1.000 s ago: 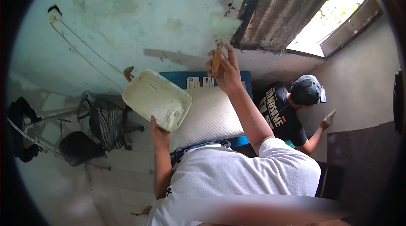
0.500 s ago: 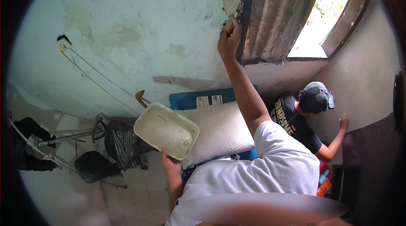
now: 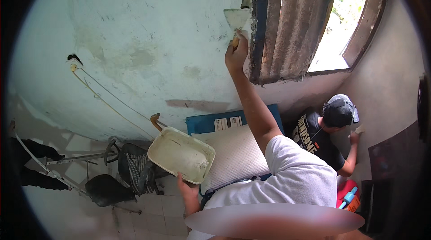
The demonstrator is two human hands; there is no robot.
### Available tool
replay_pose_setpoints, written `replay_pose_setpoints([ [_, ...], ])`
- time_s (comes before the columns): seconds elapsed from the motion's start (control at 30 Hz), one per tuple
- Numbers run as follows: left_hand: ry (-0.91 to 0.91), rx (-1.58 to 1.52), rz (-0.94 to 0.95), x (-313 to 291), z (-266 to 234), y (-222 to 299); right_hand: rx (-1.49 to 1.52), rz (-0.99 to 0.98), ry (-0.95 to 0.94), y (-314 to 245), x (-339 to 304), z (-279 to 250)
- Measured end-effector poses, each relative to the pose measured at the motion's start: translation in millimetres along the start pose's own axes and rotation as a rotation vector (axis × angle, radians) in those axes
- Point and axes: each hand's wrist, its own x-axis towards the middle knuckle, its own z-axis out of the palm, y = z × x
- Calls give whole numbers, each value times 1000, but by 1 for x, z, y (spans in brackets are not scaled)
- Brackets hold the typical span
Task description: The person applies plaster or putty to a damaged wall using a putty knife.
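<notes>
- Two bare hands are at work, each closed around something.
- Right hand (image 3: pixel 237 55): raised, fingers clamped on the light wooden handle of a putty knife with a pale, flared blade (image 3: pixel 236 17).
- That putty knife is upright, blade up, at the right edge of the pale mint-green painted wall (image 3: pixel 143 20), just beside the dark window frame (image 3: pixel 260 24); whether the blade touches the wall, I cannot tell.
- Just above the blade, the wall's edge has a rough, broken gap (image 3: pixel 245 1).
- Left hand (image 3: pixel 188 190): gripping the near edge of a cream, rectangular plastic tray with rounded corners (image 3: pixel 177 150).
- Whitish paste (image 3: pixel 203 165) clings inside the tray, near its right end.
- A curved brown wooden handle (image 3: pixel 156 121) shows at the tray's upper left corner.
- Beyond the tray's right edge lies a white quilted pad (image 3: pixel 240 152), overlapping a flat blue slab (image 3: pixel 201 125).
- Right of the pad, a co-worker in a dark cap (image 3: pixel 337 113) reaches toward the adjoining grey wall (image 3: pixel 386 78).
</notes>
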Motion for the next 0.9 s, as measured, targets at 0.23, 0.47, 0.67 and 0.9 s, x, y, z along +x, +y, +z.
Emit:
replay_pose_setpoints([
  [0.23,7,0,0,-3,7,7,87,12,-127,-26,-27,13],
  [0.47,-8,13,-2,-4,3,6,208,71,-149,-52,-49,-4],
  [0.67,-18,-20,-9,2,-7,5,156,230,-108,-30,-34,-31],
  [0.9,18,20,-53,0,-1,7,-4,101,-64,-41,-22,-30],
])
